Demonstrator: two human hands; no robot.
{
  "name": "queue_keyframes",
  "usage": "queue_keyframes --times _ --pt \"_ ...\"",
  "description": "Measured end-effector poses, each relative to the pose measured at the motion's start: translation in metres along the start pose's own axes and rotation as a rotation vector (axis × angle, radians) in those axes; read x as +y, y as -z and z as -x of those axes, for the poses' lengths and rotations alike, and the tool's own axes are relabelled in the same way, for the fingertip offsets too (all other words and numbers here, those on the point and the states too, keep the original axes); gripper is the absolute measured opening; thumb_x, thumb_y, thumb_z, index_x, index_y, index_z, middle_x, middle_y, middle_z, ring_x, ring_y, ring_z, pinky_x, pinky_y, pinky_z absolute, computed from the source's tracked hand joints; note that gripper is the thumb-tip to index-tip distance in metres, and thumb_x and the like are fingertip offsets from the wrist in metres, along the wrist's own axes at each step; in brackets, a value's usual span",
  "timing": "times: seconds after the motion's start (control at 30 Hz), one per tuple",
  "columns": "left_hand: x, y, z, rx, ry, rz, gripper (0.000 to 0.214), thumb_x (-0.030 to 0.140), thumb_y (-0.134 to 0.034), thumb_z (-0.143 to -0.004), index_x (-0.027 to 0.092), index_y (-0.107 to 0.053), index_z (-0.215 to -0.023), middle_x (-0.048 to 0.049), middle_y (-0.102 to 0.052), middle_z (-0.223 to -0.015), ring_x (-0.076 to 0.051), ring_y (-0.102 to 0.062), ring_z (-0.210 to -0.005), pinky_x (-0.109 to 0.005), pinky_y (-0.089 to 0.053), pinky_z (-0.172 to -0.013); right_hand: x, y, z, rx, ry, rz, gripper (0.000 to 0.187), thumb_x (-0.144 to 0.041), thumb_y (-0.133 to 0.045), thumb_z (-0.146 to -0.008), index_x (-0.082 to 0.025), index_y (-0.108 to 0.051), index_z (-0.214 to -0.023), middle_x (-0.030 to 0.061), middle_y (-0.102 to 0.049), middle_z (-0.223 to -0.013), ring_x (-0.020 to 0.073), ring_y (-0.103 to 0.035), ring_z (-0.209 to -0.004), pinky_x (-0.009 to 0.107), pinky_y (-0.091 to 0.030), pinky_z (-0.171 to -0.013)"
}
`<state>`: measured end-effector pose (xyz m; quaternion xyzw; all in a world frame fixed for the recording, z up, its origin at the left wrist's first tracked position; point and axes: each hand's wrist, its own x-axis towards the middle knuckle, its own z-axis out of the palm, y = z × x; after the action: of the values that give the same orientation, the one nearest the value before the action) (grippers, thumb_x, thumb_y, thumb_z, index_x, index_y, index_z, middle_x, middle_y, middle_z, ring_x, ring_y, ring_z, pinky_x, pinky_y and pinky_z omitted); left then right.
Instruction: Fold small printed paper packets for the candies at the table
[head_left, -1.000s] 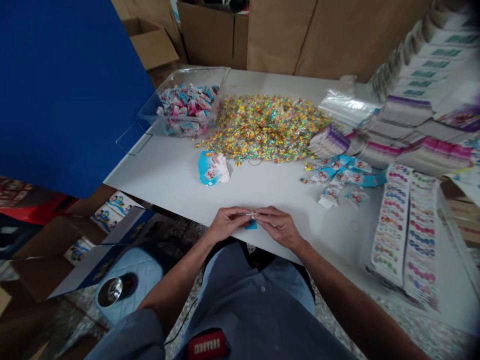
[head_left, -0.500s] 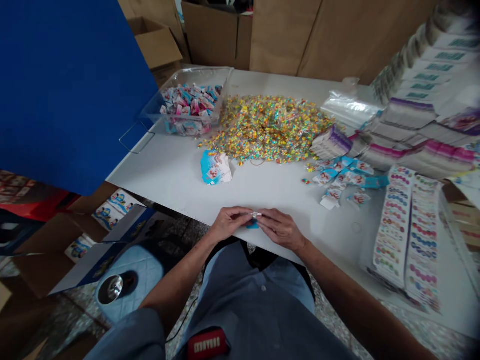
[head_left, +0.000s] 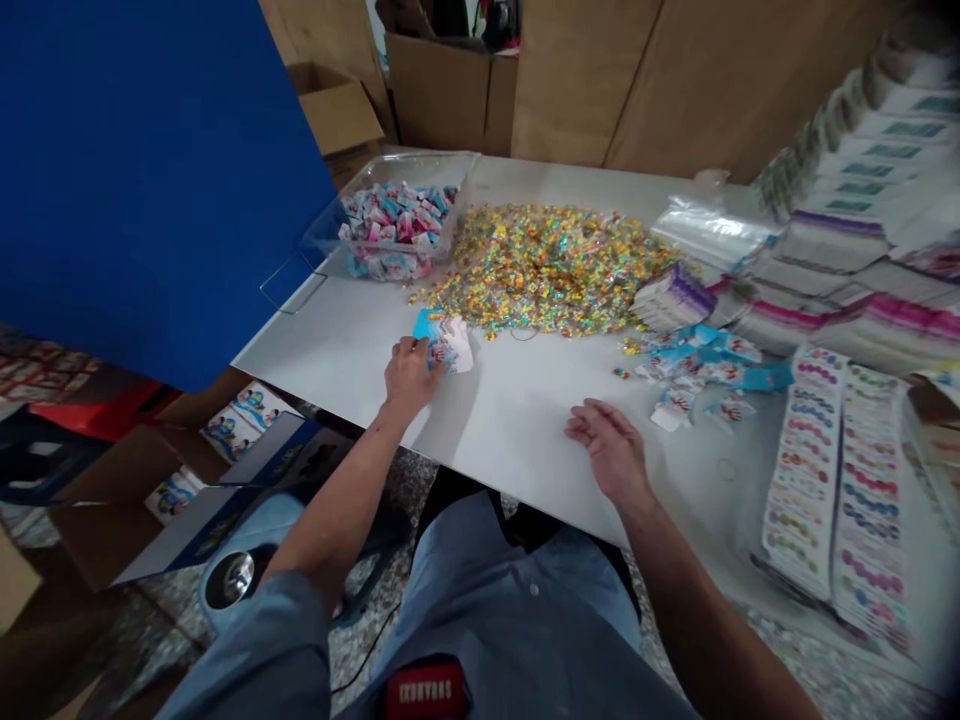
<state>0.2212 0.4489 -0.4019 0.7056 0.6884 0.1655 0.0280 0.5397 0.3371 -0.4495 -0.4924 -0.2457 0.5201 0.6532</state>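
My left hand [head_left: 411,376] is at the near left edge of a small fanned stack of blue-and-white printed cards [head_left: 454,345]. Its fingers are bent and pinch at a card there; the fingertips are partly hidden. My right hand [head_left: 611,448] hovers over the white table [head_left: 517,430], fingers loosely stretched and a little apart, and I see nothing in it. To its right lies a loose heap of folded blue-and-white cards [head_left: 701,358]. Beyond both hands spreads a big pile of small, colourful wrapped pieces [head_left: 562,265], mostly yellow.
A clear plastic bin [head_left: 390,210] full of folded cards stands at the back left. Stacks of printed cards [head_left: 817,285] and sticker-like strips [head_left: 806,460] fill the right side. Clear bags [head_left: 709,230] lie behind. A blue panel [head_left: 165,190] rises at left, above an open carton [head_left: 127,490].
My hands were together at the table's near edge, holding a small blue-and-white card. They have parted: the left reached forward-left to the card stack, the right moved right and opened.
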Motion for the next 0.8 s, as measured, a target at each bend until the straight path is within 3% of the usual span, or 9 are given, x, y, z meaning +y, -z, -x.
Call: queue_keyframes --times 0.1,0.27,0.33,0.43,0.53,0.63,0.7,0.8 --pt "-0.004 -0.012 -0.009 -0.033 -0.004 -0.019 0.031 0.036 -0.072 -0.087 0.020 -0.070 -0.114 -0.0168 -0.061 -0.125 -0.036 -0.052 -0.121 -0.045 -0.050 -0.095 0.010 -0.007 0.007 -0.067 0.052 0.238 0.033 -0.040 -0.086 -0.074 -0.018 -0.076 -0.097 0.0015 -0.074 -0.076 0.0157 -0.069 -0.066 0.034 -0.062 -0.068" --pt "-0.007 -0.016 -0.002 0.086 0.048 0.187 0.021 0.029 -0.075 -0.084 0.020 -0.071 -0.102 -0.0131 -0.068 -0.110 -0.030 -0.059 -0.111 -0.041 -0.049 -0.093 0.012 -0.009 0.010 -0.089 0.090 0.391 0.034 -0.046 -0.082 -0.077 -0.017 -0.077 -0.094 0.0017 -0.073 -0.071 0.0160 -0.067 -0.064 0.033 -0.061 -0.067" --pt "0.002 -0.015 0.011 0.129 0.075 0.433 0.013 0.031 -0.073 -0.086 0.019 -0.070 -0.092 -0.0091 -0.071 -0.095 -0.024 -0.064 -0.094 -0.037 -0.050 -0.085 0.012 -0.015 0.011 -0.112 0.068 0.389 0.038 -0.048 -0.082 -0.076 -0.016 -0.076 -0.097 0.0018 -0.072 -0.070 0.0164 -0.067 -0.064 0.033 -0.061 -0.063" --pt "0.033 -0.017 0.043 0.101 0.168 0.983 0.026 0.040 -0.080 -0.080 0.018 -0.066 -0.081 -0.0033 -0.070 -0.076 -0.017 -0.064 -0.070 -0.030 -0.050 -0.069 0.015 -0.033 0.015 -0.237 0.031 0.325 0.050 -0.050 -0.080 -0.078 -0.018 -0.072 -0.116 0.0059 -0.076 -0.090 0.0187 -0.070 -0.073 0.033 -0.062 -0.060" --pt "0.067 -0.023 0.077 -0.029 0.231 1.349 0.035 0.044 -0.086 -0.073 0.016 -0.065 -0.077 -0.0015 -0.071 -0.072 -0.014 -0.064 -0.065 -0.026 -0.050 -0.065 0.018 -0.049 0.019 -0.412 0.030 0.286 0.051 -0.055 -0.074 -0.084 -0.022 -0.070 -0.124 0.0085 -0.076 -0.110 0.0214 -0.071 -0.085 0.034 -0.064 -0.063" --pt "0.084 -0.023 0.095 -0.207 0.210 1.527 0.035 0.042 -0.088 -0.071 0.015 -0.068 -0.080 -0.0012 -0.071 -0.075 -0.012 -0.064 -0.068 -0.025 -0.051 -0.068 0.015 -0.052 0.019 -0.516 0.060 0.352 0.040 -0.056 -0.065 -0.092 -0.021 -0.075 -0.109 0.0056 -0.077 -0.098 0.0188 -0.070 -0.073 0.032 -0.061 -0.064" --pt "0.084 -0.017 0.095 -0.426 0.118 1.609 0.043 0.037 -0.092 -0.068 0.016 -0.073 -0.100 -0.0038 -0.074 -0.091 -0.014 -0.067 -0.079 -0.026 -0.052 -0.075 0.009 -0.047 0.018 -0.588 0.073 0.418 0.036 -0.054 -0.062 -0.095 -0.021 -0.076 -0.102 0.0029 -0.076 -0.087 0.0165 -0.067 -0.065 0.031 -0.059 -0.067" --pt "0.080 -0.005 0.084 -0.785 -0.055 1.622 0.073 0.027 -0.097 -0.057 0.018 -0.071 -0.124 -0.0096 -0.072 -0.114 -0.019 -0.069 -0.092 -0.030 -0.052 -0.082 -0.001 -0.039 0.019 -0.779 0.077 0.504 0.036 -0.052 -0.060 -0.098 -0.021 -0.077 -0.097 0.0018 -0.075 -0.080 0.0170 -0.068 -0.070 0.030 -0.057 -0.074"
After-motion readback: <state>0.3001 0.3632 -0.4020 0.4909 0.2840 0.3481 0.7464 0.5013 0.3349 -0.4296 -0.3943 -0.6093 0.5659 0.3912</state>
